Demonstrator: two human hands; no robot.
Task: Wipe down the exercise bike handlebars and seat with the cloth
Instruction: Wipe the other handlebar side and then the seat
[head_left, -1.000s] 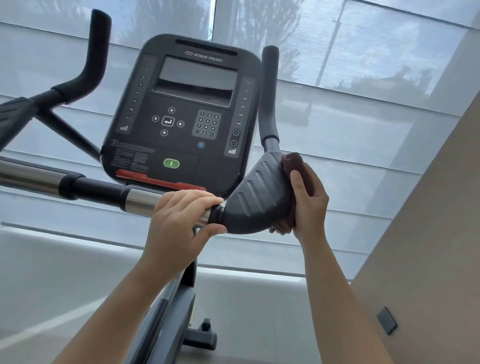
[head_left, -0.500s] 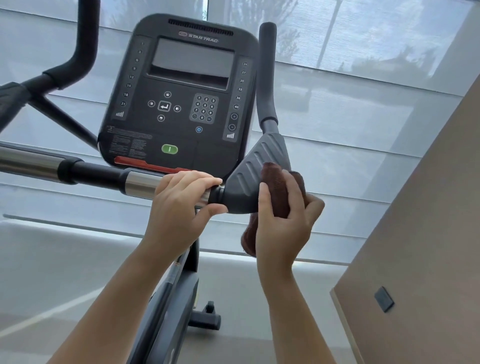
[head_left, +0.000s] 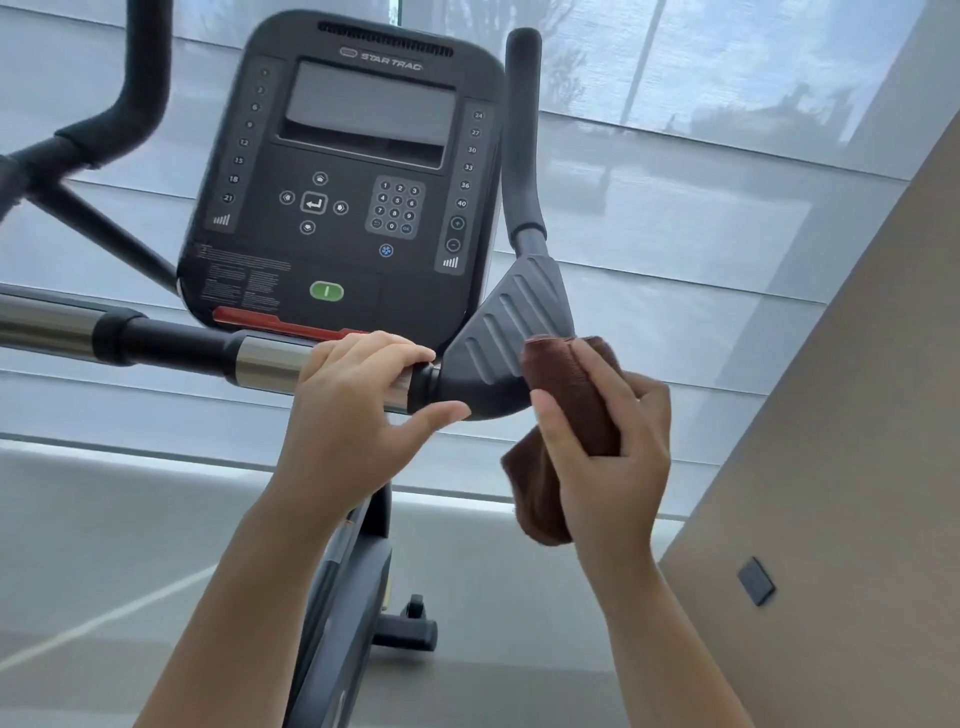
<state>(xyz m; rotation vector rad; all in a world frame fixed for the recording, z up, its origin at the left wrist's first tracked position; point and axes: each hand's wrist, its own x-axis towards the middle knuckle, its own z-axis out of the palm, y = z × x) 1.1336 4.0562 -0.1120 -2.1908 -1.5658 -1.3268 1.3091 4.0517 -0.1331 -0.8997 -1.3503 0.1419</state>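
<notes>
The right grip (head_left: 602, 447) is closed round the cloth (head_left: 569, 384), thumb on the near side and fingers behind. The bunched top of the cloth touches the lower right edge of the ribbed pad (head_left: 498, 338), where the bar (head_left: 270, 358) turns up into the upright (head_left: 522, 130). A loose tail of cloth hangs below the palm. The left grip (head_left: 353, 400) is wrapped over the chrome bar just beside the pad, fingers on top and thumb reaching under.

The step looks like wiping this corner pad. To do it well, I would spread the cloth flatter against the pad, since a tight roll meets only a narrow strip. Press along the ribs rather than across them, so the grooves get cleaned (dirt likely sits there). Wrap round the underside and far edge too. The left grip covers a stretch of chrome that will need wiping once it moves off. The upright, the left end of the bar and the seat, which is out of view, seem left to do. Mind the console (head_left: 343, 182) buttons close by.
</notes>
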